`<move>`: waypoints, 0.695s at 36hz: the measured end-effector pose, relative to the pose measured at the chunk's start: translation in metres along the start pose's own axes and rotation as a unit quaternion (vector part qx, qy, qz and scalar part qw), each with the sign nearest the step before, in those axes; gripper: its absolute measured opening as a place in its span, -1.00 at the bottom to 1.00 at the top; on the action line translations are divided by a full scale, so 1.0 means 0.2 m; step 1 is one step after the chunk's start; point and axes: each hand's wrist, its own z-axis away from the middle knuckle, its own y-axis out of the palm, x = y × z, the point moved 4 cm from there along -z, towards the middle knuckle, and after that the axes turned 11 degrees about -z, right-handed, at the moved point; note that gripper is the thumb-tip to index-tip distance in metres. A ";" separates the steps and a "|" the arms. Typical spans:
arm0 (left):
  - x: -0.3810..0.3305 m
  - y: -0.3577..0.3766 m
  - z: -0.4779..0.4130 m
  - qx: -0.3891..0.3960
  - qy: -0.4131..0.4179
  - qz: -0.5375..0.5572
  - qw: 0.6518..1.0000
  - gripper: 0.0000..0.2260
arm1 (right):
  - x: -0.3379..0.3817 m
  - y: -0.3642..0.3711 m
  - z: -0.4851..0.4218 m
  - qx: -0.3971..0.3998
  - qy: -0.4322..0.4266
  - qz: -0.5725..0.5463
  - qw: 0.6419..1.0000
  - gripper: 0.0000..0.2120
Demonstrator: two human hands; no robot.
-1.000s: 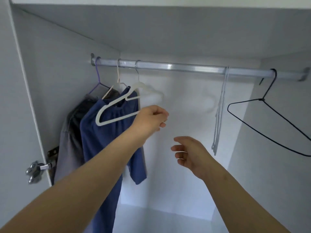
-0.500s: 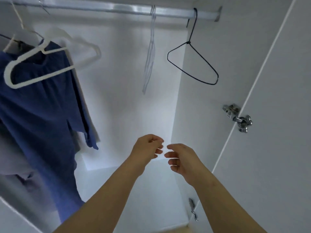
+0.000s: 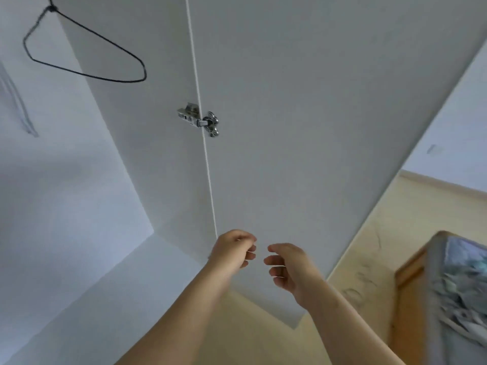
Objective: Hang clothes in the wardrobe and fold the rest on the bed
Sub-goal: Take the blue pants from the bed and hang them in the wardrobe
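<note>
Your left hand (image 3: 233, 250) and right hand (image 3: 288, 267) hang side by side, close but not touching, in front of the open wardrobe door (image 3: 303, 114). The fingers of both are loosely curled and pinch nothing, so each hand is empty.

No loose garment shows plainly in this view. The bed (image 3: 411, 291) lies low and to your right, its corner well apart from both hands. Its top is patterned and blurred, and I cannot tell whether clothes lie on it. Your right hand is the nearer one to it, so a reach for the next garment would likely lead with that side, down and to the right across the floor (image 3: 263, 338).

The free black hanger (image 3: 110, 79) hangs high to your left inside the wardrobe (image 3: 66, 180), its long bottom wire slanting down toward the right. Your left hand is the nearer one to it. A pale hanger (image 3: 18, 109) shows, blurred, at the left edge.
</note>
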 end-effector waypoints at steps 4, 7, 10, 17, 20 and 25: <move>-0.02 0.32 0.04 0.091 0.022 -0.038 0.995 -0.90 | -0.06 -0.33 0.13 -0.088 -0.008 -0.062 0.994 -0.90; -0.05 0.57 0.09 0.152 0.036 -0.058 0.986 -0.91 | -0.10 -0.57 0.23 -0.147 -0.022 -0.106 0.983 -0.90; -0.10 0.79 0.17 0.204 0.046 -0.072 0.975 -0.90 | -0.12 -0.77 0.32 -0.194 -0.031 -0.141 0.970 -0.89; -0.21 1.27 0.34 0.283 0.072 -0.100 0.951 -0.84 | -0.14 -1.20 0.51 -0.265 -0.040 -0.199 0.943 -0.90; -0.27 1.49 0.42 0.312 0.078 -0.117 0.940 -0.83 | -0.16 -1.42 0.58 -0.294 -0.050 -0.236 0.925 -0.92; -0.37 1.86 0.54 0.352 0.102 -0.148 0.918 -0.83 | -0.16 -1.79 0.70 -0.341 -0.074 -0.271 0.897 -0.90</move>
